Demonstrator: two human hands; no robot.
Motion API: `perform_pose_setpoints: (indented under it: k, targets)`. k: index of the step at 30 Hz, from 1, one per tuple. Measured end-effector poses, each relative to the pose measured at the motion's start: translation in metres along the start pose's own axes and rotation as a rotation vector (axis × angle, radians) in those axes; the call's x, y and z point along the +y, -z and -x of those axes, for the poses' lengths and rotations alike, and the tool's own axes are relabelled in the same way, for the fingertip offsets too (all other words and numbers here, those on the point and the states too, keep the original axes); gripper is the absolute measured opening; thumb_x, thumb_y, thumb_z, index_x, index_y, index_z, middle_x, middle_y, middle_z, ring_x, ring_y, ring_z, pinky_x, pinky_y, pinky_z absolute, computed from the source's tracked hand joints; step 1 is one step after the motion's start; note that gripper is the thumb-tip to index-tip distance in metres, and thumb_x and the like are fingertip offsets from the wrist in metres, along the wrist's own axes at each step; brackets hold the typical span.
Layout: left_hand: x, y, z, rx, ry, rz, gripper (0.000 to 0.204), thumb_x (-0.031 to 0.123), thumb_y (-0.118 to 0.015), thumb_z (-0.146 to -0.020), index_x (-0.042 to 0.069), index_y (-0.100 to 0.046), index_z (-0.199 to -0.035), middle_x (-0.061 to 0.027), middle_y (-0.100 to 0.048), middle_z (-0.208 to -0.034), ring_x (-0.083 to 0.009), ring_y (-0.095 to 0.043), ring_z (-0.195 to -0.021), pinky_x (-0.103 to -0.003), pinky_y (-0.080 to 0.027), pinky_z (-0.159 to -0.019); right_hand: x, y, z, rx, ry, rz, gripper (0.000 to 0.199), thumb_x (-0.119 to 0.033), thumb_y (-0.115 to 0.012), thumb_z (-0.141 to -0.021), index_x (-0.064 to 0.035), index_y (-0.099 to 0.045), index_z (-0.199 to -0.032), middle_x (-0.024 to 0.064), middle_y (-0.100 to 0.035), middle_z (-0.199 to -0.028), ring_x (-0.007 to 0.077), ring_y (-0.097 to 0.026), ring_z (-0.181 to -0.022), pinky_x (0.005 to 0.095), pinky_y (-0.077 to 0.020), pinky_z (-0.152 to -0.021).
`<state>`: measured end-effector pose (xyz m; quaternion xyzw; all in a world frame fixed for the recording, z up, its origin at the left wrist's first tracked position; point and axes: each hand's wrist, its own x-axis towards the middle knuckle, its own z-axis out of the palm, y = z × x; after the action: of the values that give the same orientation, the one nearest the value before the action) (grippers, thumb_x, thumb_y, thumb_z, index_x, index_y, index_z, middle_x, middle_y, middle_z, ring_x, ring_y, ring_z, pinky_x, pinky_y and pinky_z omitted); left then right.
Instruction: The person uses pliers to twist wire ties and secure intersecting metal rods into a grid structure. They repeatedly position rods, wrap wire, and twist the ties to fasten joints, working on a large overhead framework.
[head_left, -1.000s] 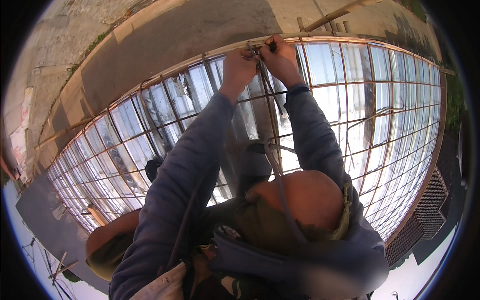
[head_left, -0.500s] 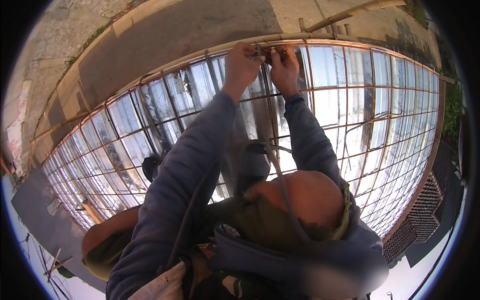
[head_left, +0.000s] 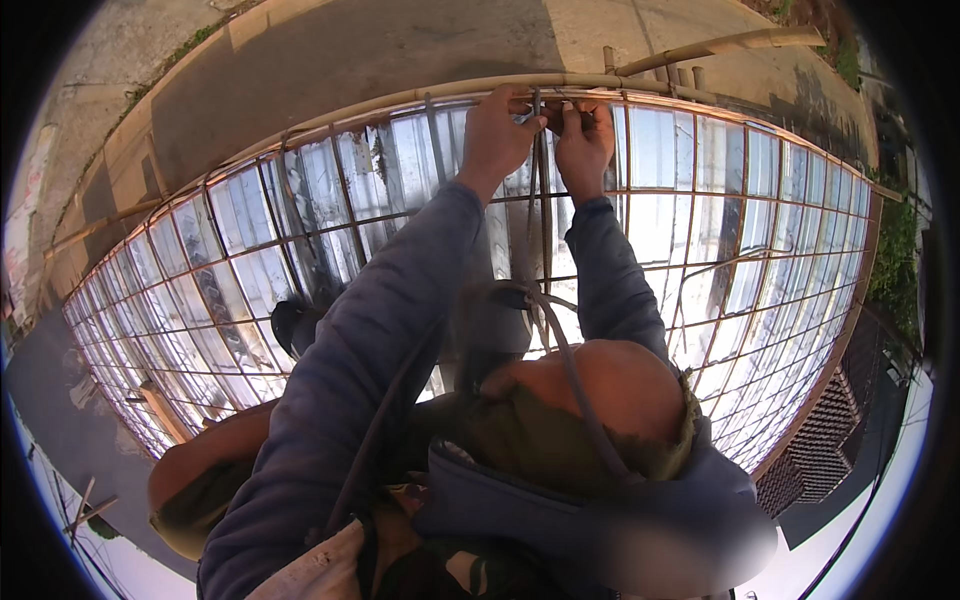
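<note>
A rusty rebar grid (head_left: 700, 250) lies over clear plastic sheeting, bounded at the far side by a long edge bar (head_left: 400, 100). My left hand (head_left: 495, 135) and my right hand (head_left: 585, 140) are side by side at the crossing where an upright bar (head_left: 545, 215) meets that edge bar. The left hand's fingers pinch a small shiny piece of wire (head_left: 526, 116) at the crossing. The right hand's fingers curl over the edge bar just right of it. Both blue sleeves reach forward over the grid.
A concrete strip (head_left: 350, 60) runs beyond the grid, with bamboo poles (head_left: 740, 42) lying at the far right. A dark cord (head_left: 570, 370) runs from the crossing back to my body. A dark object (head_left: 290, 325) sits on the grid at left. Tiled roofing (head_left: 810, 465) shows at lower right.
Both hands have moved further away along the upright bar to the edge bar and drawn closer together at the crossing. The grid has not shifted.
</note>
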<state>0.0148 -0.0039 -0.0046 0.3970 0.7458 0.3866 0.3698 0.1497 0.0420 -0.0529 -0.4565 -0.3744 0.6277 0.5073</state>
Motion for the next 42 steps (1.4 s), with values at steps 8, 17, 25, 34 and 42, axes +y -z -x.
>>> perform_pose_setpoints:
  k: [8, 17, 25, 34, 42]
  targets:
    - [0.008, -0.018, 0.016, 0.203, 0.037, 0.044, 0.046, 0.016, -0.089, -0.087, 0.007, -0.049, -0.107, -0.0178, -0.077, -0.091, -0.0326, -0.079, -0.084, -0.043, -0.059, -0.074, -0.046, -0.009, -0.017, -0.328, 0.580, 1.056, 0.014, -0.011, -0.071, -0.097, -0.0081, -0.076, -0.109, 0.0152, -0.075, -0.102, 0.0378, -0.073, -0.095, 0.0466, -0.0592, -0.079]
    - [0.007, -0.032, 0.027, 0.315, 0.094, 0.263, 0.042, 0.004, -0.082, -0.089, 0.005, -0.048, -0.115, -0.0224, -0.078, -0.090, -0.0444, -0.077, -0.089, -0.051, -0.059, -0.075, -0.070, -0.025, -0.053, -0.763, 0.696, 1.229, 0.028, -0.007, -0.069, -0.091, -0.0055, -0.077, -0.118, 0.0167, -0.073, -0.102, 0.0401, -0.073, -0.093, 0.0482, -0.0605, -0.081]
    - [0.001, -0.032, 0.026, 0.323, -0.012, 0.216, 0.051, 0.005, -0.082, -0.090, 0.002, -0.057, -0.135, -0.0216, -0.079, -0.092, -0.0409, -0.079, -0.088, -0.050, -0.060, -0.077, -0.076, -0.045, -0.059, -1.011, 0.768, 1.449, 0.025, -0.006, -0.071, -0.088, -0.0045, -0.076, -0.113, 0.0139, -0.072, -0.102, 0.0390, -0.072, -0.098, 0.0483, -0.0595, -0.086]
    - [0.003, -0.020, 0.019, 0.183, -0.028, 0.044, 0.041, 0.016, -0.085, -0.090, 0.001, -0.065, -0.124, -0.0187, -0.080, -0.085, -0.0358, -0.081, -0.085, -0.043, -0.061, -0.075, -0.088, -0.035, -0.066, -0.719, 0.220, 1.220, 0.031, -0.018, -0.082, -0.089, -0.0014, -0.076, -0.116, 0.0179, -0.076, -0.095, 0.0348, -0.074, -0.087, 0.0428, -0.0594, -0.083]
    - [0.004, -0.007, 0.011, 0.045, -0.029, -0.196, 0.049, 0.026, -0.086, -0.092, -0.001, -0.063, -0.125, -0.0212, -0.076, -0.085, -0.0422, -0.077, -0.085, -0.049, -0.059, -0.077, -0.043, 0.017, -0.001, -0.225, -0.372, 0.772, 0.038, -0.026, -0.070, -0.106, 0.0029, -0.074, -0.130, 0.0133, -0.080, -0.101, 0.0203, -0.078, -0.089, 0.0335, -0.0619, -0.080]
